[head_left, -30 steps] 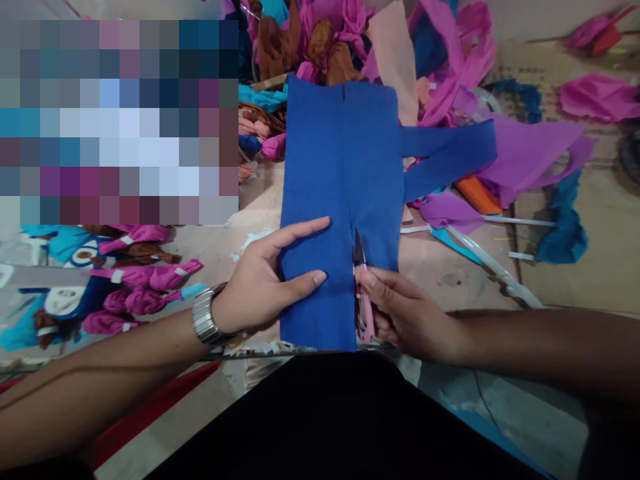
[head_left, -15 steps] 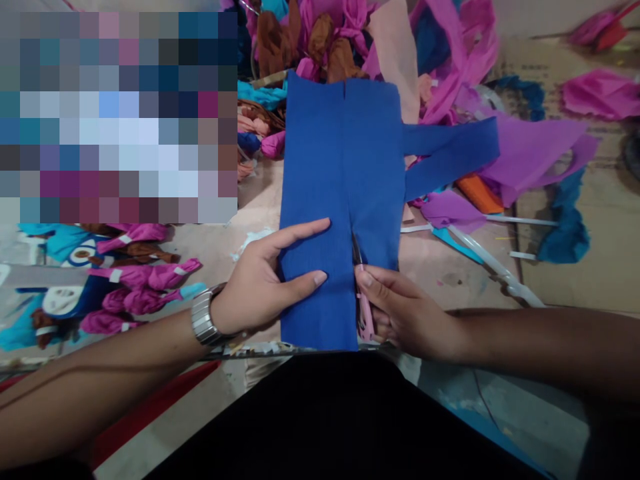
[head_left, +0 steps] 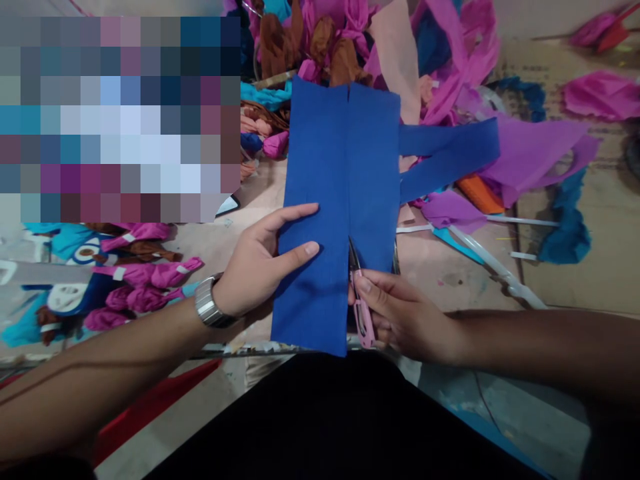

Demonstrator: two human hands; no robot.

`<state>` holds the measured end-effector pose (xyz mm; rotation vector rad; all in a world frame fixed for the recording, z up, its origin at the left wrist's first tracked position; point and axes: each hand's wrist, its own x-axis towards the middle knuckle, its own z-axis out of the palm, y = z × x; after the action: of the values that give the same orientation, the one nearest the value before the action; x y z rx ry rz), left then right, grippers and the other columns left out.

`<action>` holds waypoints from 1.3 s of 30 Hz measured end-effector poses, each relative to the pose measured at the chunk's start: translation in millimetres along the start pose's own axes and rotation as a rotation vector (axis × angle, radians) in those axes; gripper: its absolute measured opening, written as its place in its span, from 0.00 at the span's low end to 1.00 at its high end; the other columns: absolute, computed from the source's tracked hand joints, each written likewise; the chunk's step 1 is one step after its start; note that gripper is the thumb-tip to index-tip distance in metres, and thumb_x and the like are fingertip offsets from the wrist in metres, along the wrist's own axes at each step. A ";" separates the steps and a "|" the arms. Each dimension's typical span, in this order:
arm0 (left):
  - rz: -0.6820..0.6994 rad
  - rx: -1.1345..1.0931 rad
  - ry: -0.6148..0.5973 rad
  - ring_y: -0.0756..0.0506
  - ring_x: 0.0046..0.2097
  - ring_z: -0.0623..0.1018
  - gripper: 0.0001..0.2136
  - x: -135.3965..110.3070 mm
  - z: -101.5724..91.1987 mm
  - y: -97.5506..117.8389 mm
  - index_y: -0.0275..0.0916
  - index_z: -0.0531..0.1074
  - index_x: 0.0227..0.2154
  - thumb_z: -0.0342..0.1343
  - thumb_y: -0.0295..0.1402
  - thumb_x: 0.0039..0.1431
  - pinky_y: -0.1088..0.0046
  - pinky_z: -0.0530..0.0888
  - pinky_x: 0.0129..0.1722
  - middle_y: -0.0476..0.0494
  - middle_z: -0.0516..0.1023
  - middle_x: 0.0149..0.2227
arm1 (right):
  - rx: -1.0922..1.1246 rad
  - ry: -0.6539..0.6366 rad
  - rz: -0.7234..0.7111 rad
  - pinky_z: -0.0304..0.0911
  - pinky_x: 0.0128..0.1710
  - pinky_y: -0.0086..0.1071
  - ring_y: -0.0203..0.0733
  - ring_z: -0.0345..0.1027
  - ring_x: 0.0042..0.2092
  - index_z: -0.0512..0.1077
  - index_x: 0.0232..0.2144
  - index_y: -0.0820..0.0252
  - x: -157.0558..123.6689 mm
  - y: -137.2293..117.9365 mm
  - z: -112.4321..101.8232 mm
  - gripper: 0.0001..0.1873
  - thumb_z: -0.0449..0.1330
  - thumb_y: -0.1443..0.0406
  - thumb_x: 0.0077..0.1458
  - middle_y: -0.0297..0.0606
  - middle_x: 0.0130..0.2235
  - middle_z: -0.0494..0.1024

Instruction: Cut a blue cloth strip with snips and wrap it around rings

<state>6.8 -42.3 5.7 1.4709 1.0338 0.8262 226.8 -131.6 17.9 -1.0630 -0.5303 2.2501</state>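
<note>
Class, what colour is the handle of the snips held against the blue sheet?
Pink; the snips show best in the head view.

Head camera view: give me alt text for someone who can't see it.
The right hand cuts with pink snips up the middle of a blue paper sheet while the left hand presses it flat. Pink and purple paper scraps lie beyond.

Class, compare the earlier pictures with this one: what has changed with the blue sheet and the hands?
The left hand has drawn the near left half of the blue sheet leftwards, opening the cut beside the pink snips. Unchanged: the right hand grips the snips in the cut.
</note>
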 end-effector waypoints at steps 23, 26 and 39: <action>-0.022 0.062 -0.077 0.38 0.53 0.82 0.21 -11.8 -0.5 3.2 0.44 0.81 0.51 0.74 0.41 0.56 0.57 0.81 0.57 0.41 0.83 0.53 | -0.023 0.030 -0.029 0.47 0.19 0.23 0.28 0.48 0.20 0.61 0.33 0.54 1.2 1.0 -1.3 0.26 0.65 0.44 0.64 0.21 0.22 0.59; -0.023 0.078 -0.089 0.38 0.53 0.82 0.21 -11.2 -1.1 3.2 0.44 0.81 0.51 0.74 0.41 0.56 0.56 0.81 0.57 0.40 0.83 0.53 | -0.040 0.039 -0.016 0.49 0.20 0.24 0.28 0.50 0.21 0.62 0.33 0.55 1.3 0.4 -1.8 0.26 0.65 0.43 0.64 0.22 0.23 0.60; -0.022 -0.039 -0.023 0.36 0.62 0.78 0.22 -6.1 1.8 2.3 0.45 0.79 0.56 0.70 0.42 0.61 0.55 0.78 0.62 0.40 0.79 0.60 | -0.045 0.010 -0.014 0.49 0.20 0.23 0.27 0.48 0.21 0.62 0.32 0.55 0.7 0.7 -2.7 0.25 0.66 0.45 0.64 0.21 0.23 0.58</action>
<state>6.4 -48.7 8.0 1.4302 1.0095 0.8072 228.4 -131.3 15.4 -1.0889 -0.5845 2.2287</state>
